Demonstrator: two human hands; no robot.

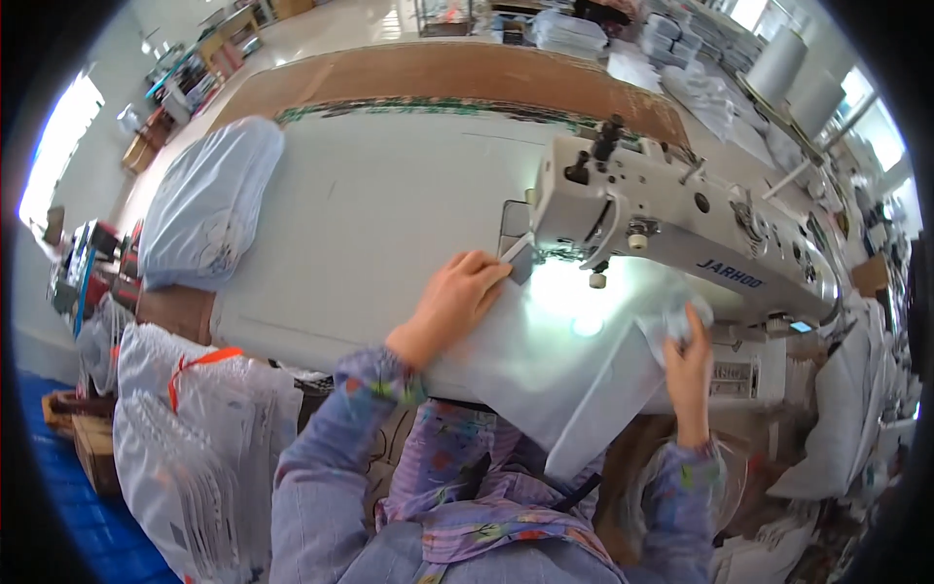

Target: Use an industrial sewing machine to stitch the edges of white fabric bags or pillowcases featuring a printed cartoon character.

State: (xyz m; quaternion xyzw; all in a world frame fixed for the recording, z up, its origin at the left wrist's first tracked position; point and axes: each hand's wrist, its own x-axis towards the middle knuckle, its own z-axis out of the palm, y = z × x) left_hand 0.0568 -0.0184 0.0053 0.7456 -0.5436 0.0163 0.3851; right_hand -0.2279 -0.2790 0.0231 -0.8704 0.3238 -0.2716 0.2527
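A piece of thin white fabric (574, 375) lies across the front of the sewing machine (671, 224), brightly lit under the machine head. One corner of it droops over the table's front edge toward my lap. My left hand (455, 300) is closed at the fabric's left edge, thumb and fingers pinched beside a small grey flap (521, 263) close to the needle area. To the right, my right hand (689, 375) grips a gathered, raised part of the same fabric below the machine arm. Glare under the head hides the needle and the stitch line.
A stack of white fabric pieces (216, 200) rests on the left of the pale table (379, 224). More white pieces (185, 438), tied with an orange strip (199, 368), hang at the lower left. Thread cones (776, 63) stand at the back right; cloth is piled along the right side.
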